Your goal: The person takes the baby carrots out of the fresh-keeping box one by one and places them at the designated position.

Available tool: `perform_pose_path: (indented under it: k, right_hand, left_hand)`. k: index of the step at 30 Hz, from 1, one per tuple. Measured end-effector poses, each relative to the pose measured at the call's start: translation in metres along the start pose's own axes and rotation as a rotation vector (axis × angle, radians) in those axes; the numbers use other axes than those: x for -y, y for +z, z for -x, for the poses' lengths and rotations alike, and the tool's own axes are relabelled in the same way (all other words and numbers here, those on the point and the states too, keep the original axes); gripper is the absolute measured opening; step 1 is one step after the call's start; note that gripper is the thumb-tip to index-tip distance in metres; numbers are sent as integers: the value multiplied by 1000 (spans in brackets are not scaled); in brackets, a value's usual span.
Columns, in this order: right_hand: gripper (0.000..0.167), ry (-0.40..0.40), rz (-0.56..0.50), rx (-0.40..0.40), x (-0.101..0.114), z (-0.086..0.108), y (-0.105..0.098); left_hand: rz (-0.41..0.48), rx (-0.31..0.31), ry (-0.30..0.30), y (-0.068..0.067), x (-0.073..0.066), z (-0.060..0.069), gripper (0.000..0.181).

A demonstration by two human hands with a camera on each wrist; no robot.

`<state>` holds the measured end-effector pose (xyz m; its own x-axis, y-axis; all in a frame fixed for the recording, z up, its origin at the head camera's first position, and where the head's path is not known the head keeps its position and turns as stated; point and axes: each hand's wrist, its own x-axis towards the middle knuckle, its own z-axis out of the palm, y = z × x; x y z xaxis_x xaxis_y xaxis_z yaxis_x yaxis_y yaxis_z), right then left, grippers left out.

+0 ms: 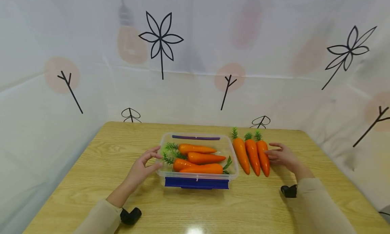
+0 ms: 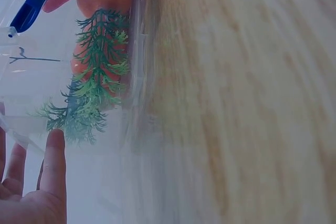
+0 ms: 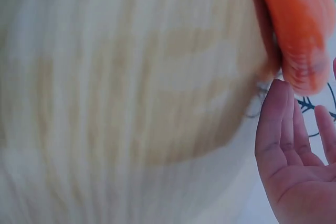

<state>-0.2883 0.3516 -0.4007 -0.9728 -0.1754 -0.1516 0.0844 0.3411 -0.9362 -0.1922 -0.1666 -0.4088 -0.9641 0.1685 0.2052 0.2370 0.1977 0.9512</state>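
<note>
A clear plastic box (image 1: 197, 176) with blue clips holds several orange carrots (image 1: 204, 158) with green tops. My left hand (image 1: 143, 165) is at the box's left wall, fingers spread and slightly bent; in the left wrist view that hand (image 2: 39, 187) is beside the wall near the leafy tops (image 2: 97, 77). Three more carrots (image 1: 253, 157) lie side by side to the right of the box. My right hand (image 1: 284, 158) is at the rightmost one, fingers extended; the right wrist view has its fingertips by a carrot (image 3: 296, 35), and contact is unclear.
A light wooden table (image 1: 195, 207) carries everything. Behind it and at both sides hangs a pale curtain (image 1: 195, 102) with plant drawings. Black straps with small black pieces (image 1: 131, 216) are on both wrists.
</note>
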Motion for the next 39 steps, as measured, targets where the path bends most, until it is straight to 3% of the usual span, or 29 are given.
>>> perform_pose_path:
  k: [6, 18, 39]
  right_hand:
    - [63, -48, 104, -13, 9, 3, -9]
    - [62, -131, 219, -11, 46, 12, -11]
    - [53, -231, 332, 85, 106, 18, 20]
  left_hand:
    - [-3, -3, -2, 0, 0, 0, 21]
    - [-10, 0, -19, 0, 0, 1, 23]
    - [-11, 0, -11, 1, 0, 0, 22]
